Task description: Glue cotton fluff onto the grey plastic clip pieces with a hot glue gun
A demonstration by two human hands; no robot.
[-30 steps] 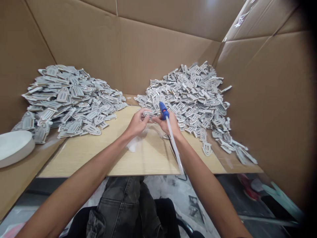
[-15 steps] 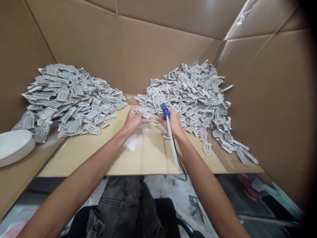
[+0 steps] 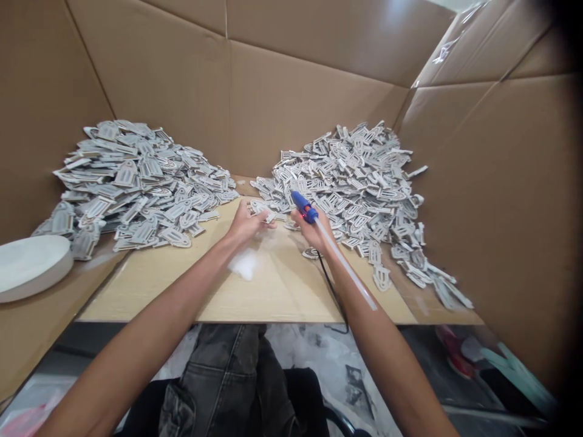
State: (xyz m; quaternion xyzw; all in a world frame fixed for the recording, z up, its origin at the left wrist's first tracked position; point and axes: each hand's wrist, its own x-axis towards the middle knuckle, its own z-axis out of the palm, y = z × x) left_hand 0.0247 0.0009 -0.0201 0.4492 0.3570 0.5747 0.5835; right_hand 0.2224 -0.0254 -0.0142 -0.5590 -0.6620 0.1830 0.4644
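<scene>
My left hand (image 3: 248, 220) is closed on a flat grey-white slotted piece (image 3: 263, 210), pointed at one end, above the middle of the board. Close on its right, my right hand (image 3: 314, 227) grips a blue hot glue gun (image 3: 304, 206). A long translucent glue stick (image 3: 346, 267) sticks out of the gun's back and lies along my forearm. The gun's black cord (image 3: 330, 282) hangs down past the board edge. A wad of white fluff (image 3: 244, 264) rests on the board below my left hand. Just under my right hand lies a single loose slotted piece (image 3: 310, 253).
Heaps of similar pieces stand on the left (image 3: 146, 182) and right (image 3: 350, 176) of the yellowish board (image 3: 182, 294). A white round dish (image 3: 36, 267) sits at far left. Tall cardboard walls (image 3: 319, 91) enclose the back and sides.
The glue gun has turned in my right hand, its glue stick swinging right onto my forearm. My left hand keeps the slotted piece, slightly tilted. The whole view has shifted a little.
</scene>
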